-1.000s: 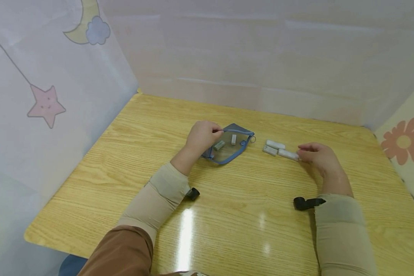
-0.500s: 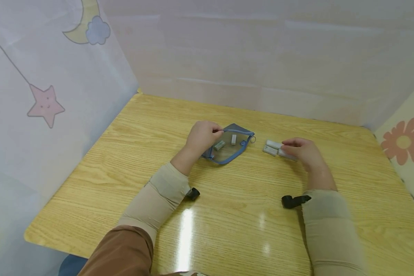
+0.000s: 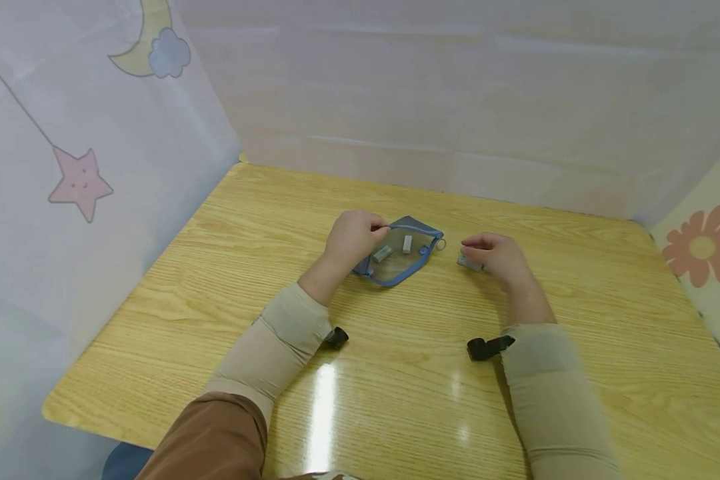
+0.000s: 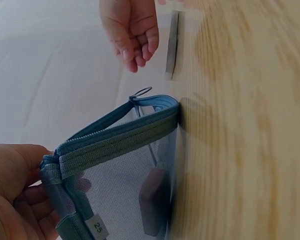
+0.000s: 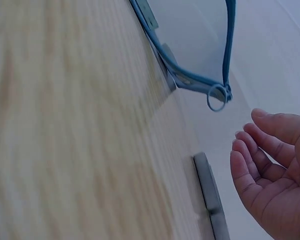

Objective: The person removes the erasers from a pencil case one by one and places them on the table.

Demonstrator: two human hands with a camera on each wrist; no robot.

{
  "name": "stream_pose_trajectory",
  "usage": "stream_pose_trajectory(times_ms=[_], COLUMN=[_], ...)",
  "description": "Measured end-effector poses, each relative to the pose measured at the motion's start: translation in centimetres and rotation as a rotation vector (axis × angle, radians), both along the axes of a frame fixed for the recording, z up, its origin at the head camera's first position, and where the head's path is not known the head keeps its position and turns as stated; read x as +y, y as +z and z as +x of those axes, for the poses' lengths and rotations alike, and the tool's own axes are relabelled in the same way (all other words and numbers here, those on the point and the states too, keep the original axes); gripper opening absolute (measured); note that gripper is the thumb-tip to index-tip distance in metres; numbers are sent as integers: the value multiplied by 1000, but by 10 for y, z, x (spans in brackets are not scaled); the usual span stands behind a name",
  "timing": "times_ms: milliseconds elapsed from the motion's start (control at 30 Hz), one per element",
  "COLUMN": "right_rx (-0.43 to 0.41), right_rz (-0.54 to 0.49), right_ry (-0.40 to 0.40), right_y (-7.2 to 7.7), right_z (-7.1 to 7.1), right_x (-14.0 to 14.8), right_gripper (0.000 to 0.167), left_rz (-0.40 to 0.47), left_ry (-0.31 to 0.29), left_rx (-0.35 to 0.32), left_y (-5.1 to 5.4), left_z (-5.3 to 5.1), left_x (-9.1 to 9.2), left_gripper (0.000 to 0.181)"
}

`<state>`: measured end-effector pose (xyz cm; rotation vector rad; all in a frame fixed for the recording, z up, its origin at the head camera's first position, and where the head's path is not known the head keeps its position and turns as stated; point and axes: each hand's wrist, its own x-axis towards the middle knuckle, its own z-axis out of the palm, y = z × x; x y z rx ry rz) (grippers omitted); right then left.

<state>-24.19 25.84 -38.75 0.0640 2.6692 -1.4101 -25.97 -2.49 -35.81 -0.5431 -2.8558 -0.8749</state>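
My left hand point(image 3: 349, 239) pinches the rim of a blue mesh zip pouch point(image 3: 396, 276), whose mouth gapes. Inside lie a white block point(image 3: 407, 245) and a greenish block point(image 3: 382, 254), both small. In the left wrist view the pouch point(image 4: 115, 145) stands on the table, with a dark block shape point(image 4: 155, 200) showing through its mesh. To the pouch's right, my right hand point(image 3: 498, 259) hovers over small pale blocks point(image 3: 470, 265), mostly hiding them. The right wrist view shows that hand point(image 5: 277, 172) loosely curled, nothing in it, apart from the blocks point(image 5: 207, 185).
A wood-grain table point(image 3: 408, 373) carries everything. Pale printed sheets point(image 3: 432, 120) rise behind it and at both sides. A metal ring point(image 5: 216, 97) hangs at the pouch's zip end, on the side facing my right hand.
My right hand has moved left across the row of blocks, from its right end to above its left end. The left hand and the pouch stay nearly still.
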Motion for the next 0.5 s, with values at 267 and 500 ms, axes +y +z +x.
stream_pose_trajectory(times_ms=[267,500], right_rx=[28,41], right_rz=[13,12], right_ry=[60,80], right_y=[-5,-6], right_z=[-6,-8], right_x=[-20,-36], right_gripper=[36,31], left_rz=[20,36], left_ry=[4,6], left_rx=[19,22], left_y=[2,3], left_z=[2,3], left_x=[0,-1], left_gripper=[17,16])
